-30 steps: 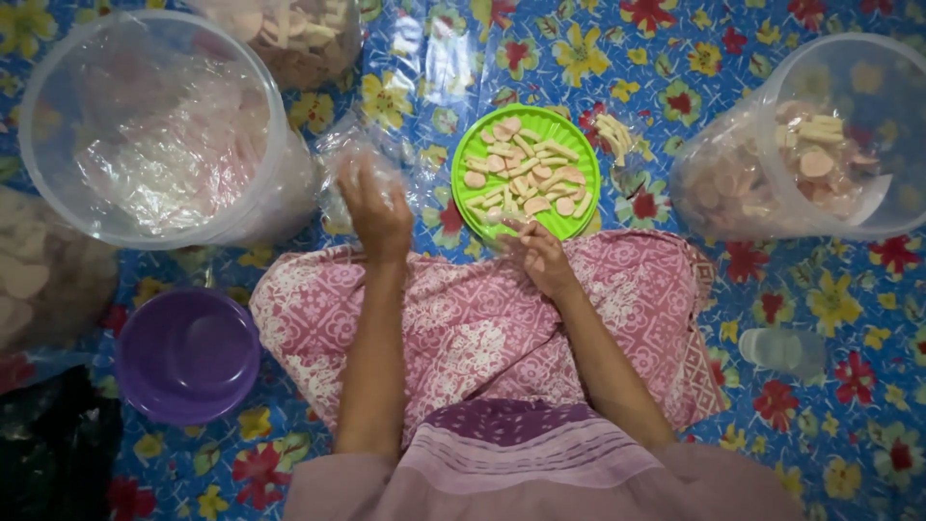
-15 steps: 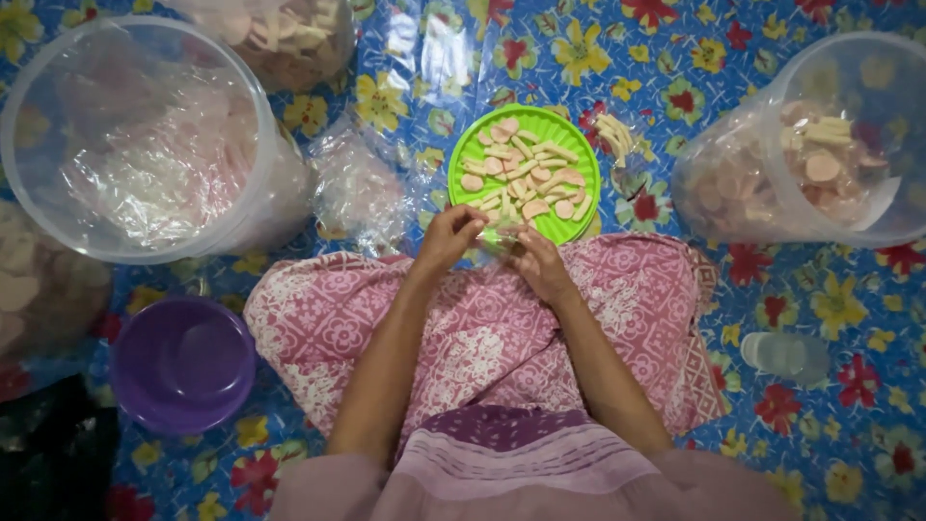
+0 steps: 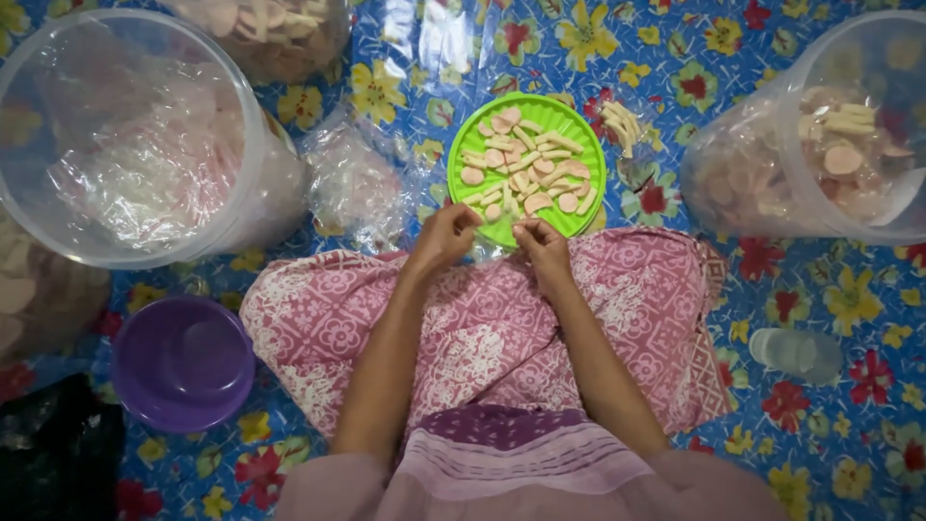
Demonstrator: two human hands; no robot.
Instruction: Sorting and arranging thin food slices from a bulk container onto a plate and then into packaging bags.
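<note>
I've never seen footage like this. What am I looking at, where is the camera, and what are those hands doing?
There is no machine here, only a person sitting on a flowered blue mat. The camera is worn on their head and looks straight down, so you see their own arms and pink patterned lap. The left hand and right hand meet at the near edge of a green plate of pale snack pieces, pinching what looks like a thin clear bag; it is hard to make out. Around them stand big clear tubs lined with plastic and holding more snacks, a purple bowl, and a small clear bottle.
</note>
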